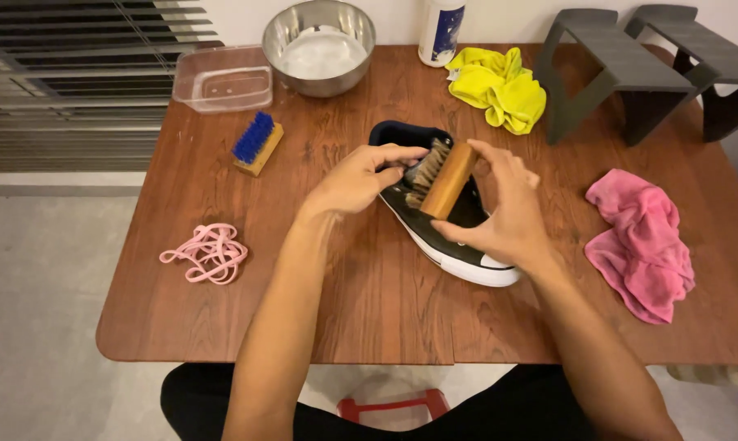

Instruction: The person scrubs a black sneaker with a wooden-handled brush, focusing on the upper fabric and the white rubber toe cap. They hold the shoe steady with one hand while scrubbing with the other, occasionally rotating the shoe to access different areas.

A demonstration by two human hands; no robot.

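Over the middle of the desk [369, 310] we have both hands at work. Our right hand [504, 216] is curled around a wooden brush [444, 181], thumb below and fingers above, its bristles turned toward the left. Our left hand [354, 178] is partly closed on the black shoe [446, 233], fingers at its opening, steadying it. The shoe lies at a slant, heel toward the bowl [318, 47], white toe toward us.

We judge the grip on the brush rather light, at the fingertips only; a hard stroke could twist it loose. If the left hand slackens, the shoe could skid on the smooth wood. Wide sweeps might flick dirt onto the pink cloth [642, 245] to the right or the yellow cloth [500, 86] behind. The blue brush [257, 143], pink laces [207, 253] and clear tub [222, 77] lie well apart on the left.
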